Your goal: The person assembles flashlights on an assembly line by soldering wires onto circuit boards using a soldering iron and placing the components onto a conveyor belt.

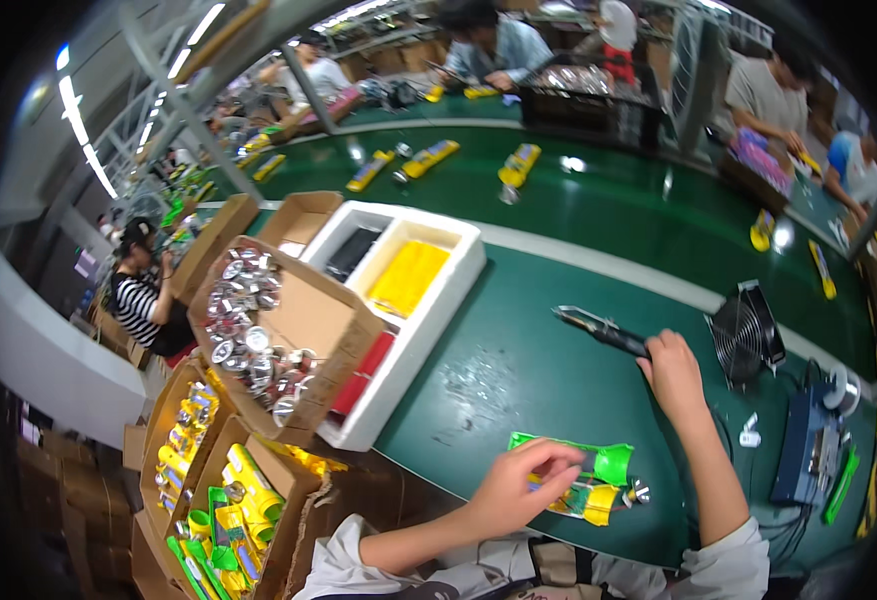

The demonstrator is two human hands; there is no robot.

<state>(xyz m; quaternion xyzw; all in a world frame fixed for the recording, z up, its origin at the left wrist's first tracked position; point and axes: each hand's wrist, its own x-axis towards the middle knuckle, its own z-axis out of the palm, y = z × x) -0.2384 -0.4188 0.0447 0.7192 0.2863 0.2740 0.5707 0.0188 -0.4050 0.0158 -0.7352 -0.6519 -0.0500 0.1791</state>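
Note:
My left hand [526, 482] is at the near edge of the green bench, its fingers curled together over small plastic parts. Whatever they may hold is hidden. Beneath and beside it lies a green plastic half-shell [613, 464]. A yellow shell piece [599, 503] with a small circuit board and wires sits just below, a shiny metal reflector cup [640, 491] at its right end. Farther up the bench, my right hand [675, 372] is closed round the rear end of a black pen-shaped tool [603, 331]. Its narrow tip points to the left.
A carton of silvery reflector cups [256, 340] and a white foam tray [470, 262] stand left. Cartons of yellow and green parts [248, 490] sit lower left. On the right are a round black ribbed device [746, 335] and a blue box [803, 450]. People work beyond the green conveyor [598, 195].

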